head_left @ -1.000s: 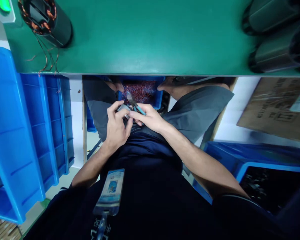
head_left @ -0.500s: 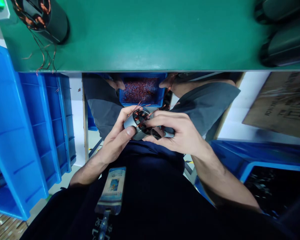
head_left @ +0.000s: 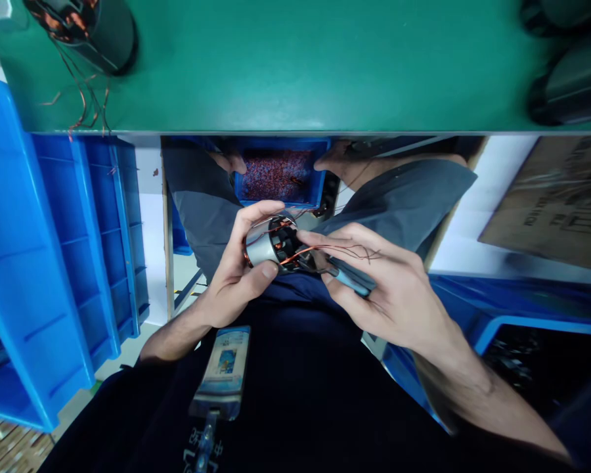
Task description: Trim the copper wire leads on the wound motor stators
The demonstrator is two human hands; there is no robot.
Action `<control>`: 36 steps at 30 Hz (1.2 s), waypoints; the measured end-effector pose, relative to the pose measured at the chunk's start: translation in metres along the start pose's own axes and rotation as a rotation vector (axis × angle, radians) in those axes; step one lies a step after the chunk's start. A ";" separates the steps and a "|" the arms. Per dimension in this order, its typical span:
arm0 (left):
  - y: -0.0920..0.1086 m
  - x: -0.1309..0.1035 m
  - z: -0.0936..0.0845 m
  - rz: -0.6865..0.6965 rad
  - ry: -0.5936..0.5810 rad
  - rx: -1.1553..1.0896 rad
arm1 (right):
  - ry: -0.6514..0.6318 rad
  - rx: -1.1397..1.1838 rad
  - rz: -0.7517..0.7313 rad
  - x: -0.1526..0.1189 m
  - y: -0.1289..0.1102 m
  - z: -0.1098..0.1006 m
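My left hand (head_left: pixel 239 276) is wrapped round a silver motor stator (head_left: pixel 262 244), its thumb along the near side. The stator's open end, with black slots and copper windings, faces right. Copper lead wires (head_left: pixel 335 248) stretch out of that end across the fingers of my right hand (head_left: pixel 389 286). In my right hand are wire cutters with blue-grey handles (head_left: pixel 354 278). Their dark head is close to the stator's end, partly hidden by fingers, so whether the jaws touch a wire cannot be made out.
A blue bin (head_left: pixel 320 190) with reddish wire bits sits below the green table (head_left: pixel 295 79). Dark stators (head_left: pixel 111 39) stand on the table at left, with more cylinders (head_left: pixel 581 82) at right. Blue crates (head_left: pixel 59 263) are at left; another blue bin (head_left: pixel 492 328) and a cardboard box (head_left: pixel 546 203) are at right.
My right hand has drawn back to the right with the wire cutters, showing more of the handles. The stator has turned in my left hand, and its lead wires now stretch rightward.
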State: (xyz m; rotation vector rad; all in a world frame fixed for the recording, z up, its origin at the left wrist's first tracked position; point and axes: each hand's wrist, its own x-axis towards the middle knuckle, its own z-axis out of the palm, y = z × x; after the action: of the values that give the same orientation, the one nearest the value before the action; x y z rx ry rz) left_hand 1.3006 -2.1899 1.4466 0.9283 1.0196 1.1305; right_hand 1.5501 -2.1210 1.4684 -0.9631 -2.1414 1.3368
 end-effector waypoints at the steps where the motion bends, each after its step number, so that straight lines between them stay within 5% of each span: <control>1: 0.001 0.000 0.000 -0.009 0.000 0.002 | -0.004 -0.008 -0.006 0.001 -0.002 0.000; 12: -0.013 -0.002 0.004 -0.047 0.019 -0.125 | 0.078 -0.034 -0.033 0.006 0.007 0.015; 21: -0.013 0.002 0.022 -0.009 0.311 -0.162 | 0.022 -0.059 0.053 0.015 0.009 0.018; 26: -0.011 0.003 0.027 0.105 0.229 -0.104 | 0.034 -0.130 0.020 0.011 0.004 0.015; 36: -0.010 0.001 0.030 0.120 0.179 0.034 | 0.103 -0.183 -0.024 0.002 -0.001 0.013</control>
State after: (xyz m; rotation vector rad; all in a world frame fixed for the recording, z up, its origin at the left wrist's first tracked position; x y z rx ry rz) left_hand 1.3323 -2.1932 1.4451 0.9386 1.1426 1.3184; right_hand 1.5399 -2.1271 1.4635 -1.0495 -2.2171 1.0702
